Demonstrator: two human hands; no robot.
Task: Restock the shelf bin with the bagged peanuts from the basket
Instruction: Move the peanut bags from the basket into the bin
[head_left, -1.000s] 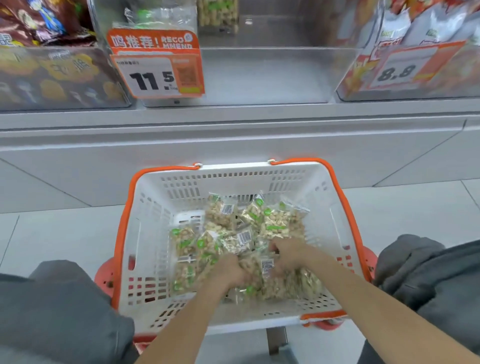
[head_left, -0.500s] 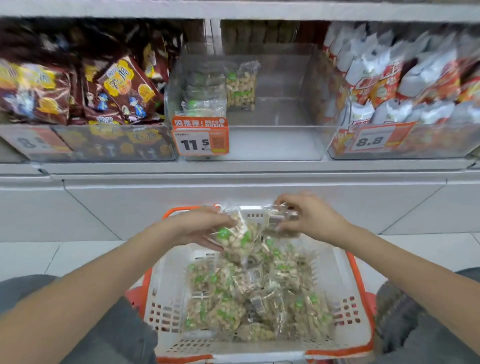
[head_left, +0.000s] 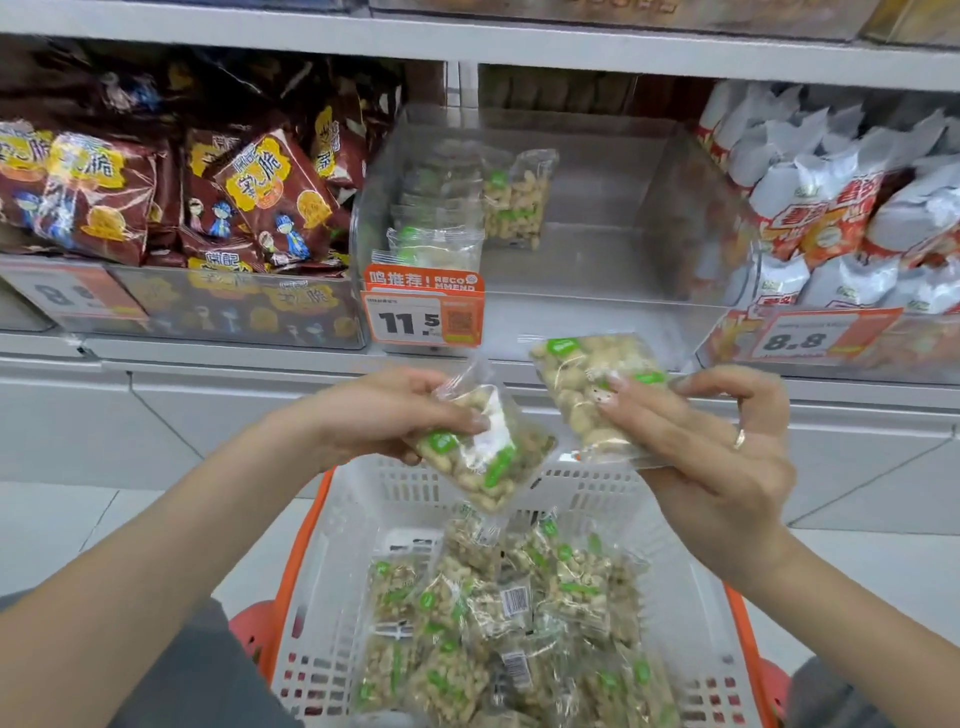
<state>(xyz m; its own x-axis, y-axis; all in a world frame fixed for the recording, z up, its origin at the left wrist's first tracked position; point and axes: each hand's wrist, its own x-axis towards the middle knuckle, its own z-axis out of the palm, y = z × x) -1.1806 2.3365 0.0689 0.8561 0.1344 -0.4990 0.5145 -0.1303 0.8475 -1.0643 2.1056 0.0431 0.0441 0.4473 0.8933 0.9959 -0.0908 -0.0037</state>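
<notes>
Two small pillow-shaped bags of clear crinkly film, each packed with pale, knobbly peanuts and marked with green labels, are held up above the basket (head_left: 311, 525), in front of the shelf edge. The left hand (head_left: 384, 410) grips the left bag (head_left: 485, 457) with its fingers (head_left: 457, 415) curled over the top face and the thumb beneath, pinching it near its upper sealed end; a white sticker shows on this bag. The right hand (head_left: 711, 447) holds the right bag (head_left: 576, 384), tilted, with the thumb pressed on the front and the other fingers (head_left: 727, 379) loosely bent behind it; a ring sits on one finger. Below, the basket is white slotted plastic with an orange rim, and a loose heap of more peanut bags (head_left: 498, 623) lies in it, some showing barcodes. The shelf bin (head_left: 691, 218) is a clear, glossy, hard-walled box, with a few bags of the same peanuts (head_left: 514, 202) standing at its left side and an orange price tag (head_left: 423, 312) reading 11.5 on its front. Shiny brown snack bags (head_left: 270, 192) fill the bin to its left, white and red ones (head_left: 841, 208) the bin to its right.
</notes>
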